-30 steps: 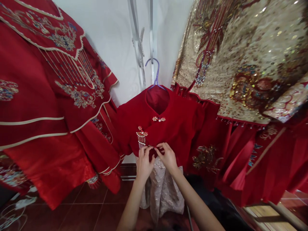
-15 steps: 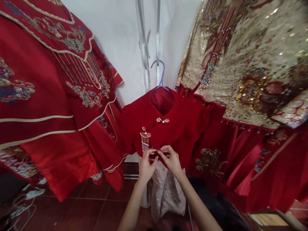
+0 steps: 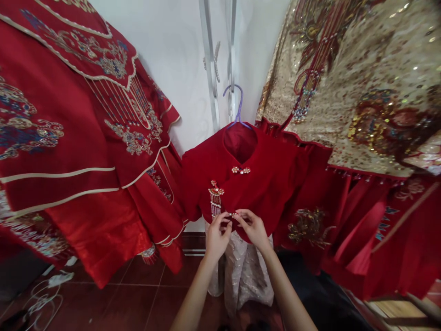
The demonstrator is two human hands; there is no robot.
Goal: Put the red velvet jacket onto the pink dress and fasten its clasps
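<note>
A small red velvet jacket (image 3: pixel 262 184) hangs on a purple hanger (image 3: pixel 237 103) from a white rack. A pearl clasp (image 3: pixel 240 170) closes its collar and a beaded tassel brooch (image 3: pixel 215 198) hangs lower left. Both hands meet at the lower front edge. My left hand (image 3: pixel 217 235) pinches a small fastening (image 3: pixel 234 214) there, fingers closed. My right hand (image 3: pixel 253 227) pinches the same fastening from the other side. A pale sequined skirt (image 3: pixel 241 276) hangs under the jacket, behind my wrists.
A large red embroidered robe (image 3: pixel 69 151) hangs at the left. A gold sequined robe (image 3: pixel 361 87) over red pleats (image 3: pixel 379 239) hangs at the right. White rack posts (image 3: pixel 220 59) stand against the wall. Cables (image 3: pixel 41 299) lie on the dark red tile floor.
The view has shifted, so the jacket and hands sit further right in frame. Both hands keep pinching at the jacket's lower front fastening with small finger movements.
</note>
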